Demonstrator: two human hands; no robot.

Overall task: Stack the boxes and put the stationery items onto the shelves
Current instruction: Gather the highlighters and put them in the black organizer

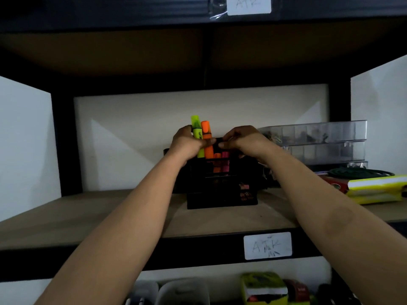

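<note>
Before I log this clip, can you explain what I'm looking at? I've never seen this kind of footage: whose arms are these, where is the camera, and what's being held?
There is one picture, from a camera worn on a person's head, looking forward and down, so the arms are the wearer's own. The left hand grips a green highlighter and an orange highlighter above a black mesh organizer on a wooden shelf. The right hand pinches something small and dark at the organizer's top; I cannot tell what. To the right are clear trays and a yellow pack.
</note>
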